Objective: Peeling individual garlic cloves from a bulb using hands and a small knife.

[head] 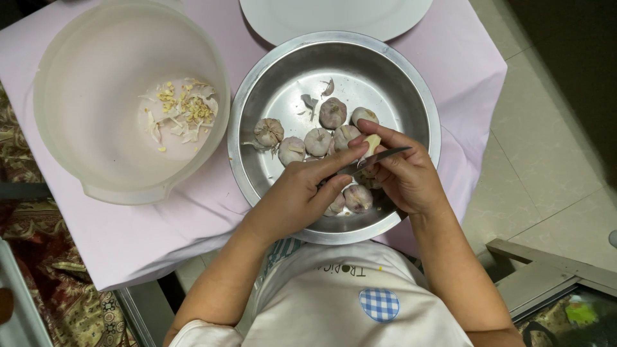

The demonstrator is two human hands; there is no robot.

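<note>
Garlic clove (372, 142), pale and cream-coloured, sits pinched at the fingertips of my right hand (406, 178) above the middle of a round stainless-steel bowl (257, 96). I judge it light, firm and small enough to slip, its papery skin dry and loose, so the hold belongs on its flat sides near the root end, clear of the blade. My right hand is curled narrow around the clove, fingers bent in close. My left hand (297, 196) is closed on a small knife (376, 156), forefinger stretched along it, the thin grey blade lying across the right fingers just beside the clove; the handle is hidden in the palm. Whole garlic bulbs (318, 141), purplish-white and ribbed, lie clustered on the bowl's shiny floor below and under my hands, with a few scraps of torn skin (310, 101) well apart toward the far wall. To the left, touching the steel bowl's rim, stands a translucent plastic tub (77, 58) with a scatter of yellowish garlic trimmings and peels (183, 109) on its bottom. Both vessels rest on a pale lilac tablecloth (469, 71), soft and slightly creased. A white plate (334, 16) edges in at the top, partly out of view.
</note>
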